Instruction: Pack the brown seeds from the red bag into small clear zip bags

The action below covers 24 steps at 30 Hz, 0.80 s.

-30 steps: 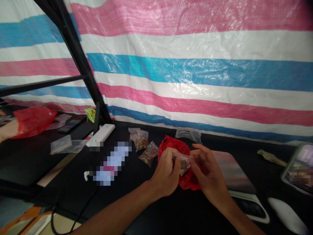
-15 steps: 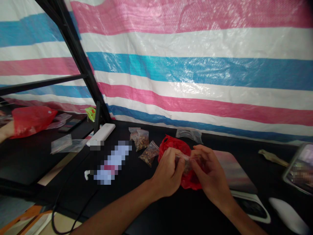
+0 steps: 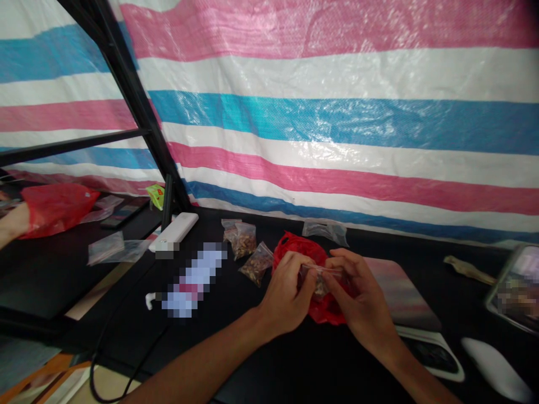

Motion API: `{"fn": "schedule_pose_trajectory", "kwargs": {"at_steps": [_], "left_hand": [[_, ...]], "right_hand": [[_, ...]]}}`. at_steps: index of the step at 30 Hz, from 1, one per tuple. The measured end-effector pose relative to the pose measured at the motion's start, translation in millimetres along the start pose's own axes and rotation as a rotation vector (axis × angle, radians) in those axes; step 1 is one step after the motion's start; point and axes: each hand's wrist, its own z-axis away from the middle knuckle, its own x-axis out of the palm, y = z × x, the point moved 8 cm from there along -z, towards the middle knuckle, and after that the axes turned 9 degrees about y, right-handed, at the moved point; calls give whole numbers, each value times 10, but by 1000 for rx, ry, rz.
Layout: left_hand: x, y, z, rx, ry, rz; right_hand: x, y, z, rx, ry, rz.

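My left hand [image 3: 286, 294] and my right hand [image 3: 357, 300] both pinch the top edge of a small clear plastic bag [image 3: 319, 280] holding brown bits. They hold it just above a crumpled red plastic bag [image 3: 301, 249] on the black table [image 3: 295, 365]. Two filled small clear bags [image 3: 244, 238] [image 3: 257, 264] lie to the left of my left hand. An empty clear bag [image 3: 325, 230] lies behind the red one.
A small scale [image 3: 421, 320] with a pinkish plate sits by my right wrist, a white mouse [image 3: 494, 367] at the far right. A white device [image 3: 174, 231] and cable lie left. Another person's arm holds a red bag [image 3: 54, 207] at the far left. A striped tarp [image 3: 337, 112] backs the table.
My hands have shifted slightly along the top edge of the small bag, and my right hand has moved closer to my left. Nothing else has moved.
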Motion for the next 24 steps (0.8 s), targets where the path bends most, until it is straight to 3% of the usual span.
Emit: {"fn": "schedule_pose_trajectory", "kwargs": {"at_steps": [24], "left_hand": [[16, -64, -1, -43, -18, -10]], "right_hand": [[14, 76, -16, 72, -21, -50]]}}
